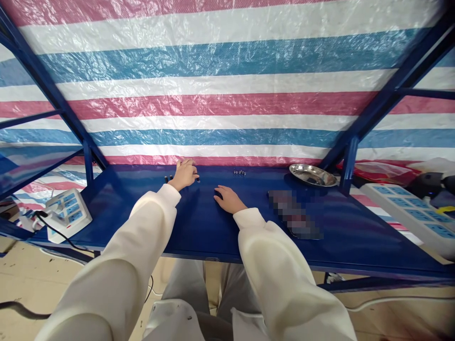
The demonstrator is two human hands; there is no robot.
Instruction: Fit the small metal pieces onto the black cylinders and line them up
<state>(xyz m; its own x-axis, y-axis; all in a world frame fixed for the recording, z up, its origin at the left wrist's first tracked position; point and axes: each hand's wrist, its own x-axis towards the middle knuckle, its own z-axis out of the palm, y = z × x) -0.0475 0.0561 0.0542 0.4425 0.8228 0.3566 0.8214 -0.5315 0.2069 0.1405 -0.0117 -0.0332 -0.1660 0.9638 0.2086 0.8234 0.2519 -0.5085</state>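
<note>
My left hand [185, 174] is over the far side of the blue table, its fingers bent downward and closed together. Whatever lies under them is hidden. Small black cylinders [168, 179] stand just left of that hand, and another small dark piece [198, 180] shows by its fingertips. Nearer to me, my right hand [229, 199] rests on the tabletop with fingers stretched out to the left. A dark spot shows between its thumb and fingers; I cannot tell whether it is an object or shadow. Several small shiny metal pieces [239, 173] lie behind the right hand.
A round metal dish [313, 175] sits at the back right of the blue table [199, 227]. In front of it lies a blurred dark flat object [295, 215]. Power strips stand at left [69, 215] and right [412, 215]. Blue frame posts and striped sheeting [220, 104] close off the back.
</note>
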